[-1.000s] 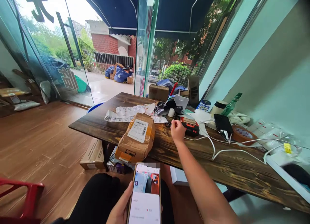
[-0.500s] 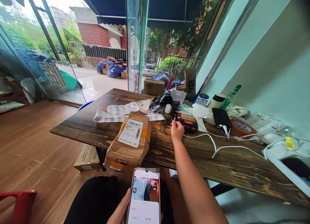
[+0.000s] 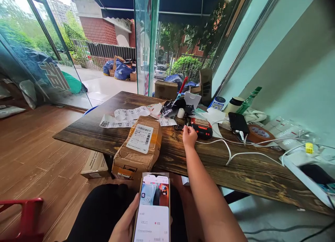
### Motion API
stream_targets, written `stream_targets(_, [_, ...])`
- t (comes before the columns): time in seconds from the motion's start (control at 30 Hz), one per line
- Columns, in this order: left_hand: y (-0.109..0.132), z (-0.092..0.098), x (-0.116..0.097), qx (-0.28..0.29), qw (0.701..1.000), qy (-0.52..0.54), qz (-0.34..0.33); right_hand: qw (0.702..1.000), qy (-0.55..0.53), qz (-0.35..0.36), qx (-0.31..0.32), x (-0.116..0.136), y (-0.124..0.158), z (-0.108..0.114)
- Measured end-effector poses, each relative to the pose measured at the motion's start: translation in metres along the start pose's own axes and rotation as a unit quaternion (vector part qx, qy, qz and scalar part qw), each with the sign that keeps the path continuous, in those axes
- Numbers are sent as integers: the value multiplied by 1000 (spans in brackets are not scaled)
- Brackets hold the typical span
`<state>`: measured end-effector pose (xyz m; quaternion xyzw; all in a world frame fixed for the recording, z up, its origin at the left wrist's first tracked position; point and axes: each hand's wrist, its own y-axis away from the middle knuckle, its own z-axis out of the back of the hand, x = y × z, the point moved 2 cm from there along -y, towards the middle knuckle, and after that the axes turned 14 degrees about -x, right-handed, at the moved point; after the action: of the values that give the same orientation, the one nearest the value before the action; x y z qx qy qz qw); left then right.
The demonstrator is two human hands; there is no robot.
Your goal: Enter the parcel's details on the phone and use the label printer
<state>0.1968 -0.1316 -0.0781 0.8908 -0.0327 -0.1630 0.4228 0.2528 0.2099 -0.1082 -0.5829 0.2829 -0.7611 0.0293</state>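
My left hand (image 3: 125, 219) is closed around a smartphone (image 3: 153, 210) held over my lap. Its lit screen shows a photo above a white panel with text. Across the table reaches my right hand (image 3: 190, 136), fingers pinched together at a small dark item that is mostly hidden. Just right of those fingers lies a black and red device (image 3: 205, 133). Black loops like scissor handles (image 3: 178, 127) are to their left. A taped cardboard box (image 3: 141, 144) with a white label rests at the table's near edge, left of my right arm.
Strips of printed labels (image 3: 132, 113) curl behind the box on the wooden table (image 3: 86, 135). White cables (image 3: 225, 142) run across the right side, near a black phone (image 3: 237, 122) and a tape roll (image 3: 260, 134). A red stool (image 3: 27, 217) stands at lower left.
The view has tilted down slightly, so more of the smartphone shows. My right hand keeps its pinch beside the black and red device, and the box stays put.
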Motion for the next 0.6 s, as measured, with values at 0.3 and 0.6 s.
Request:
stream_targets(0.3, [28,-13,-2,5,1000,30,9,995,-85,51,30,34,31,24])
stream_targets(0.6, [31,-2,2,3,1000,6,-10,973,-184,-49,131,97,105,90])
